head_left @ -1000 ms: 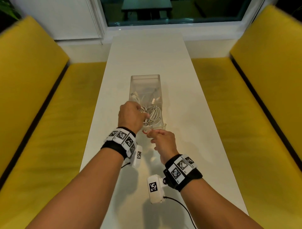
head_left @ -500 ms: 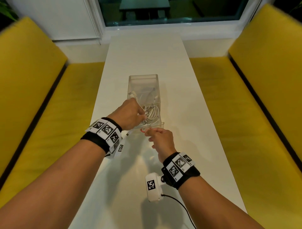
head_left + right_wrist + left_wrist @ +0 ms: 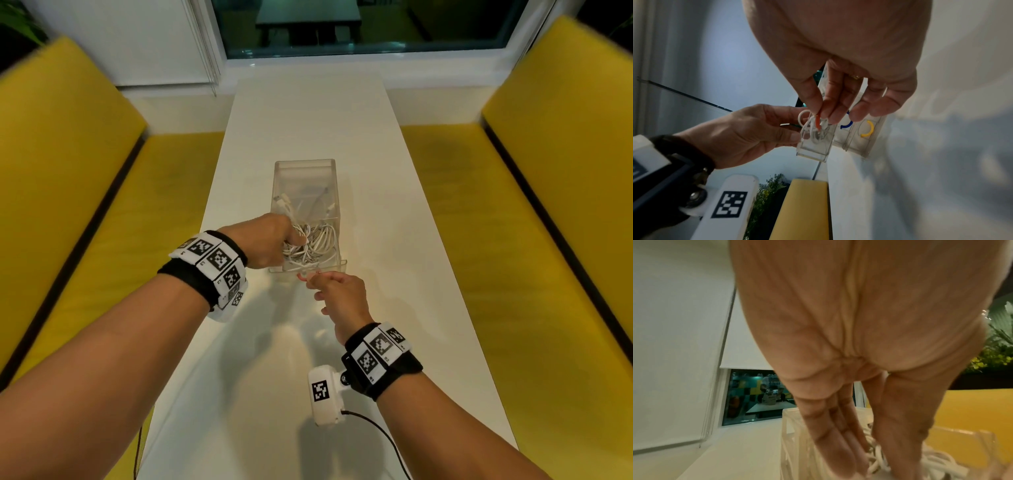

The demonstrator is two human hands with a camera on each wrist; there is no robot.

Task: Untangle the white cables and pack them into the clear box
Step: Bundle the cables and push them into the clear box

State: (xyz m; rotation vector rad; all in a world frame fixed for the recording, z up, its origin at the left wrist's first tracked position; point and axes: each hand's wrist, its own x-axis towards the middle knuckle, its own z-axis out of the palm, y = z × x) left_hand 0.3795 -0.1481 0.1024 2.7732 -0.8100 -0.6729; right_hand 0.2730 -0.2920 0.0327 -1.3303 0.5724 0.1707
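A clear box stands lengthwise in the middle of the white table. White cables lie coiled in its near half, with plugs further back. My left hand reaches into the near left of the box and grips the cable coil, fingers and thumb pointing down into it. My right hand sits just outside the box's near wall. Its thumb and forefinger pinch an orange-red cable end beside a white loop.
The long white table runs away from me to a window. Yellow benches line both sides. A black lead trails from my right wrist camera. Blue and yellow arcs show through clear plastic beside the box.
My left forearm has swung out to the left and dropped lower while the hand stays in the box on the cables. The right hand has barely moved.
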